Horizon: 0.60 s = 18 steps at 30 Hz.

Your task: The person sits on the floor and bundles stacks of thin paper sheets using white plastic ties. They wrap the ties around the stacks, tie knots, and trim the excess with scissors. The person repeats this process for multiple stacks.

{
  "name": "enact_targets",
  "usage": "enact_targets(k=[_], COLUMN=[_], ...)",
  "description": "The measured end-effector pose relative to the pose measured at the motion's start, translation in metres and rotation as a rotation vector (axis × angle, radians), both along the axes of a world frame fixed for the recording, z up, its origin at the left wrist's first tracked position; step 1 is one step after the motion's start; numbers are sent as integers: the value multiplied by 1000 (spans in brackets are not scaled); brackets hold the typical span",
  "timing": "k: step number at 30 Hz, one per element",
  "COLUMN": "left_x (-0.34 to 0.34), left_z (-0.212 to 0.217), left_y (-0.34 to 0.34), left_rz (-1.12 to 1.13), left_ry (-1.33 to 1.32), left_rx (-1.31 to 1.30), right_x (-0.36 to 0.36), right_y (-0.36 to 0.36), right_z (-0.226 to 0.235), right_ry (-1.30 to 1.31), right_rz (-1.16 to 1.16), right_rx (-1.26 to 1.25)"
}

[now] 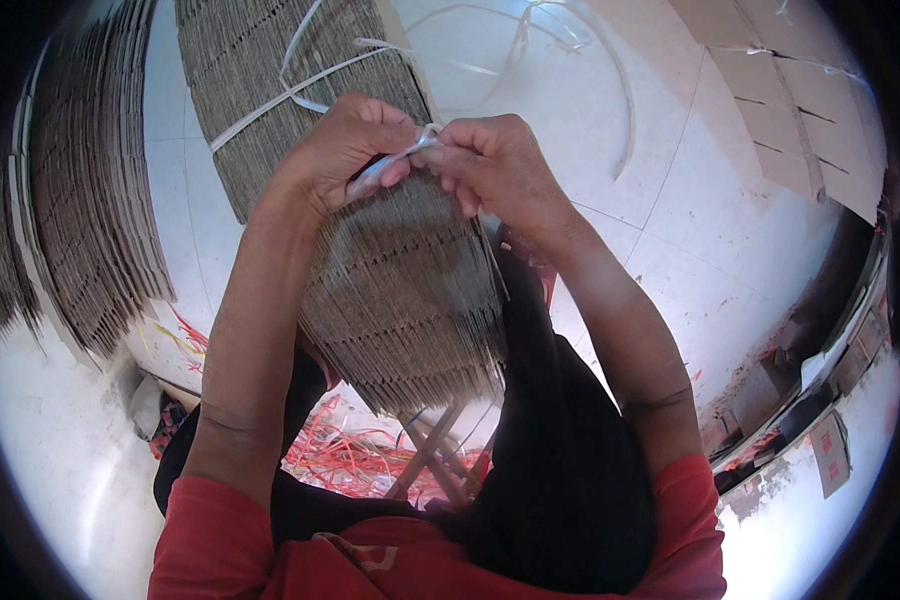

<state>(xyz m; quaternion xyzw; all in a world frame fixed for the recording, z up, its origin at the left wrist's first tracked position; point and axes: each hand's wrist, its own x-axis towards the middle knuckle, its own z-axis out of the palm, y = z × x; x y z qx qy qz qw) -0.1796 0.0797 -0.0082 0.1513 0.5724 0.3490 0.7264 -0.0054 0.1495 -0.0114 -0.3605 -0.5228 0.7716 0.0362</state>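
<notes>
- Strapping band [395, 160], white, sits pinched in both our closed grips: left hand [345, 150], right hand [490, 160].
- We hold it above the bundled cardboard stack [400, 290].

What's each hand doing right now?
Left hand: closed, pinching the white strap.
Right hand: closed on the same strap, over the cardboard stack.

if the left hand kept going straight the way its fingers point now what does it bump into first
The left hand points its fingers rightward at the right hand, with the white plastic strap pinched between them. It would likely meet the right hand's fingertips at once; they look already touching, though depth is unclear.
</notes>
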Motion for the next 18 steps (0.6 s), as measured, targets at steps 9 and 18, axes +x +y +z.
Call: enact_targets(k=[9, 18], left_x=[-10, 17], left_z=[26, -5], left_y=[-29, -23], left_rz=[-583, 234], left_ry=[1160, 194], left_rx=[373, 377], right_x=[26, -13], right_y=[17, 5], right_z=[-63, -44], right_ry=[-104, 322], right_rz=[-98, -387], right_rx=[-263, -715])
